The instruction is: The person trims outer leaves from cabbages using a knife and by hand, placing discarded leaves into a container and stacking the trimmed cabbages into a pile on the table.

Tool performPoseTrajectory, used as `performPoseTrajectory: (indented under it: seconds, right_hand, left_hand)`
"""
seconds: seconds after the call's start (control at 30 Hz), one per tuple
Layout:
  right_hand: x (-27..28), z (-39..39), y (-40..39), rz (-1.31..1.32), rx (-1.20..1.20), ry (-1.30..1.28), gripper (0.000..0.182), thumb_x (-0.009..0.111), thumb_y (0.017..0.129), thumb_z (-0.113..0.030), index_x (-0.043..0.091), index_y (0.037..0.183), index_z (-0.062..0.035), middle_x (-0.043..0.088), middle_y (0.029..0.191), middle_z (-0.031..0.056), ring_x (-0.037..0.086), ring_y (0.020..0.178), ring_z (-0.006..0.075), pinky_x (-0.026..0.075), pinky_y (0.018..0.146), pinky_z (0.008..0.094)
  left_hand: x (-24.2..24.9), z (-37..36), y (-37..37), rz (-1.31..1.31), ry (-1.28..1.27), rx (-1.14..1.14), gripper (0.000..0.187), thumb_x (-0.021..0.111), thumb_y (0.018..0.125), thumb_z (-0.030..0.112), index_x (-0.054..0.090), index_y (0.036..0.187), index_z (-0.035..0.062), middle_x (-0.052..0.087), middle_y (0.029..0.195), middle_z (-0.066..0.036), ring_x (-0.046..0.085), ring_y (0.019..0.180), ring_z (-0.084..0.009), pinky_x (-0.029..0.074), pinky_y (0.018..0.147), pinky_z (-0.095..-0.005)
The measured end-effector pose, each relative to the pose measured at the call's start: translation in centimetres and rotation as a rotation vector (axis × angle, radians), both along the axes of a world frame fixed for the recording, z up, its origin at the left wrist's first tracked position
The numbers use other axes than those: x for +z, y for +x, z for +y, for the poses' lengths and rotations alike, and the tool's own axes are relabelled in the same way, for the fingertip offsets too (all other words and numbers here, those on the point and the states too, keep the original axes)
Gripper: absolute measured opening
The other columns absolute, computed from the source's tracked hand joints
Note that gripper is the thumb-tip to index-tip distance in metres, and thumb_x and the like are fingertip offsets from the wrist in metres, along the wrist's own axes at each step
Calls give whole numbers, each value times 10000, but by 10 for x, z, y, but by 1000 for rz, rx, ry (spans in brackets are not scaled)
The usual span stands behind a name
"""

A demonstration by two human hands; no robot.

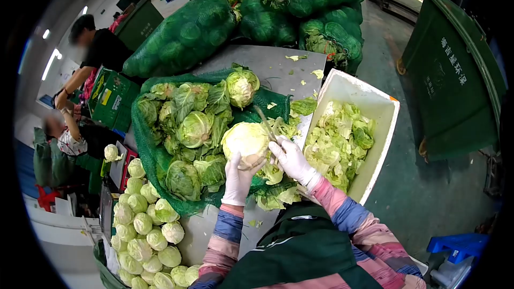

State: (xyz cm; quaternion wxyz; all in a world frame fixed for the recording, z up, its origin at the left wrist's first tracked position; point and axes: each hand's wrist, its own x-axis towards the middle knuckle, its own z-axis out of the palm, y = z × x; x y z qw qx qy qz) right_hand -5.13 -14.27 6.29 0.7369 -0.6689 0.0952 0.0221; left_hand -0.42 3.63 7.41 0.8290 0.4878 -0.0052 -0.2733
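A pale, trimmed cabbage [245, 142] rests in my gloved left hand [238, 182], whose fingers cup it from below. My gloved right hand [293, 163] is closed around a knife [264, 120], its narrow blade pointing up and away along the cabbage's right side. Under and behind them lies an opened green mesh sack [143, 152] of cabbages with loose outer leaves, among them a cabbage [194, 129] in the middle. Cut leaves [278, 195] lie on the metal table [259, 64] just below my right hand.
A white foam box [386, 123] of leaf scraps stands at right. Trimmed cabbages [142, 223] are piled at lower left. Full mesh sacks [187, 35] lie at the back. A green wheeled bin [444, 80] is far right. Two people [104, 48] are at left beside green crates [110, 99].
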Motion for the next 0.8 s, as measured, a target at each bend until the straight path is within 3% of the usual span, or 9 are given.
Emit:
performPoseTrajectory:
  seconds: [0.1,0.17,0.3,0.57,0.63,0.7,0.73,0.77,0.8]
  right_hand:
    - [-16,8,5,-408,-119,-516,608,532,979,-385,403,1419,14,640,1118,223,635,957,397,516,803,409]
    - [-16,14,-1,-409,-112,-683,685,512,974,-428,306,1475,-9,648,1095,202,656,878,367,531,726,418]
    - [-8,13,-1,-395,-108,-891,736,486,973,-459,231,1506,-20,664,1030,161,666,745,336,527,593,413]
    - [-1,1,3,-406,-127,-922,750,477,975,-464,196,1514,-24,680,953,156,665,681,333,516,551,415]
    - [13,-5,3,-82,-27,-766,618,461,996,-455,367,1446,-43,680,954,178,663,721,353,514,603,430]
    - [-6,-15,23,-410,-424,-224,523,408,1019,-469,561,1271,-38,675,931,213,656,800,375,510,706,427]
    - [-5,-35,29,-226,-446,-274,547,370,1027,-478,648,1093,-12,668,907,240,640,862,391,497,797,411]
    - [-5,-55,32,48,-346,-389,569,345,1031,-480,645,1071,2,667,907,248,636,917,386,495,826,394]
    - [-14,-68,32,-7,-334,-421,551,354,1029,-476,637,1118,-11,673,874,232,640,880,397,502,806,397]
  left_hand:
    - [5,-16,-5,156,-174,66,702,552,932,486,353,1440,45,467,1419,-148,466,1301,-295,375,1100,-473]
    - [8,-26,-10,169,-251,78,692,556,917,513,400,1429,76,479,1419,-124,467,1298,-274,353,1111,-415]
    - [14,-41,-16,162,-332,141,625,552,931,474,443,1397,72,524,1379,-88,501,1262,-242,375,1090,-397]
    - [4,-39,-20,121,-241,105,666,580,901,478,431,1402,65,525,1370,-91,510,1237,-232,385,1072,-388]
    - [5,-40,-22,111,-211,108,728,589,864,504,398,1433,91,484,1406,-107,463,1289,-257,356,1095,-425]
    - [14,-37,-32,114,-229,84,747,589,852,499,382,1436,82,473,1415,-123,456,1300,-283,338,1108,-471]
    - [22,-35,-37,121,-241,64,766,590,840,493,366,1440,73,462,1425,-139,449,1312,-309,319,1120,-516]
    - [29,-32,-41,183,-237,34,888,634,779,510,303,1483,81,400,1476,-154,406,1348,-342,314,1117,-554]
    - [29,-29,-41,185,-234,32,888,634,779,510,303,1483,81,400,1476,-154,406,1348,-342,314,1117,-554]
